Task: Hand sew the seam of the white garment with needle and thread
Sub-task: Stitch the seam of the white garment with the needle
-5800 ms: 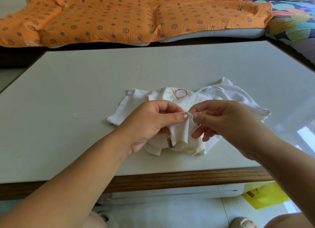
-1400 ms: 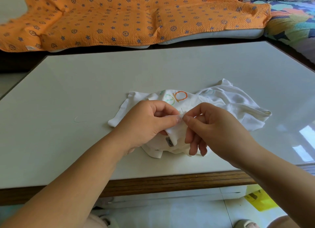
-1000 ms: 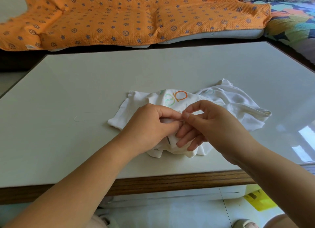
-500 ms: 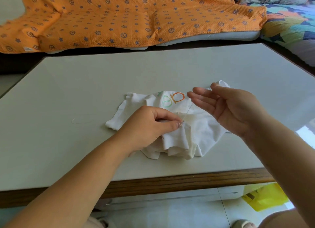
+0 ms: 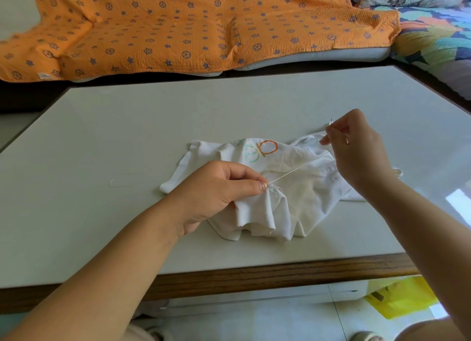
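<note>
Bright, even daylight, sharp focus throughout. Window glare on the table point(image 5: 420, 136) at right. Wide-angle bending at the edges.

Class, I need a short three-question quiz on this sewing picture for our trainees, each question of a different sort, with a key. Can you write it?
1. True or false: the thread runs taut from the white garment up towards the right hand.
2. What is the left hand doing? A: pinching a gathered fold of the garment where the thread comes out. B: pulling the thread. C: holding nothing.
3. Fill in: the needle is pinched by the ____ hand.

Key: 1 true; 2 A; 3 right.
</note>
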